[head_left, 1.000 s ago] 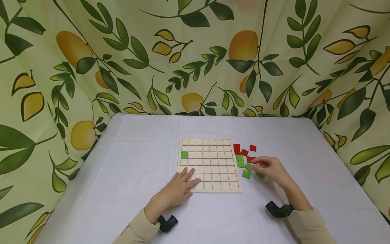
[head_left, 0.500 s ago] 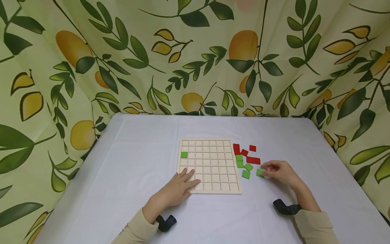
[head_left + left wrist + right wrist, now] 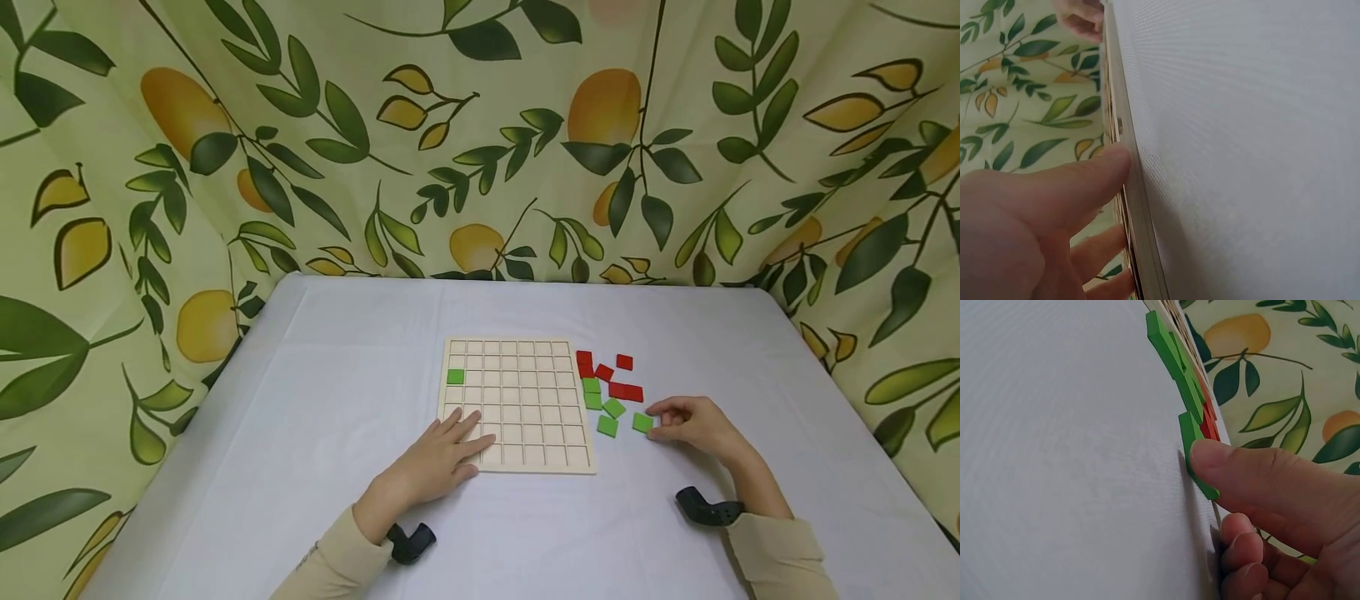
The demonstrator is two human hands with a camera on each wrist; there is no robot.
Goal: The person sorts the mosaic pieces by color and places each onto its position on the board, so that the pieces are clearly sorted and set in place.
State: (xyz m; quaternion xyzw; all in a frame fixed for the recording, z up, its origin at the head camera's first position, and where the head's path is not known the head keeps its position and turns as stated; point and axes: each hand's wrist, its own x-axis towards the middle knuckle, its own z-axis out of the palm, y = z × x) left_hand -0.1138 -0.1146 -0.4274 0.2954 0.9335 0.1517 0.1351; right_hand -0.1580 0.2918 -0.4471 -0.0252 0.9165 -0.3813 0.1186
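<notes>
Head view: soft, even light, faint shadows on white surface (image 3: 360, 350); wrist views: dimmer, greyish, soft-focused, shadow beside green tile (image 3: 1187, 434).

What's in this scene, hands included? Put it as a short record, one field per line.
Surface: white cloth, leafy curtain behind
Board: pale grid board, lying flat
On board: one green tile, leftmost column, third row from the far edge
Beside board: loose green tiles and red tiles to its right
Left hand: left hand rests on the board's near left corner, fingers spread
Right hand: right hand at the rightmost green tile; firmness of grip unclear
</notes>
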